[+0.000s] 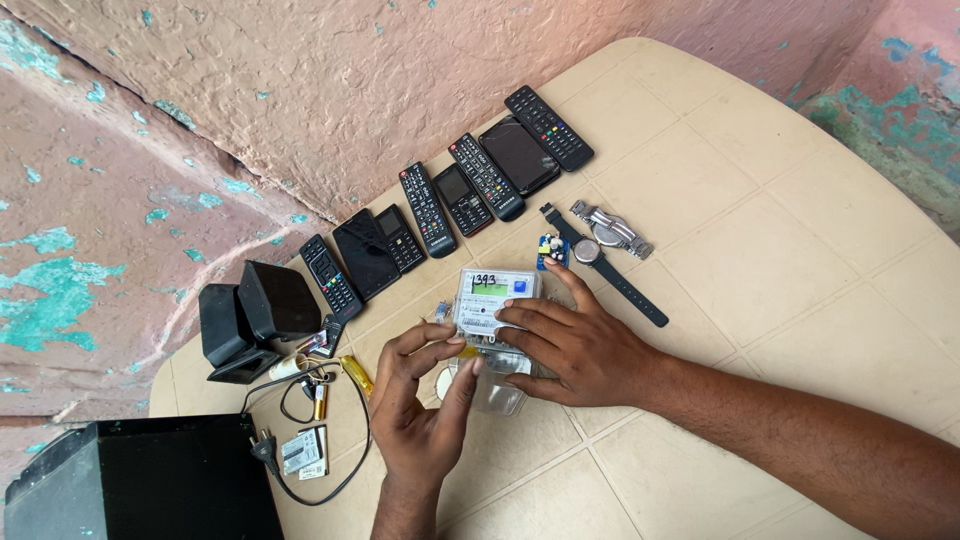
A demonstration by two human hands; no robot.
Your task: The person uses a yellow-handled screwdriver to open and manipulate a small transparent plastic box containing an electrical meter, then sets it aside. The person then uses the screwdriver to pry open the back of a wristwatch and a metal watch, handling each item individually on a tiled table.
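Note:
A small electricity meter (490, 297) with a clear casing, a green display and a blue button lies on the cream tiled table (760, 260). My right hand (575, 345) rests flat over its lower part, fingers spread on the casing. My left hand (420, 395) comes from below and pinches the meter's lower left edge between thumb and fingers. A small round white piece (443, 381) lies under the left fingers.
Along the wall lie several remote controls (549, 127) and phones (519, 154). Two wristwatches (600, 250) and a small blue circuit board (552, 250) lie beyond the meter. At left stand two black speakers (250, 315), a black box (140, 480), a cable with plug (300, 440), a yellow lighter (357, 375).

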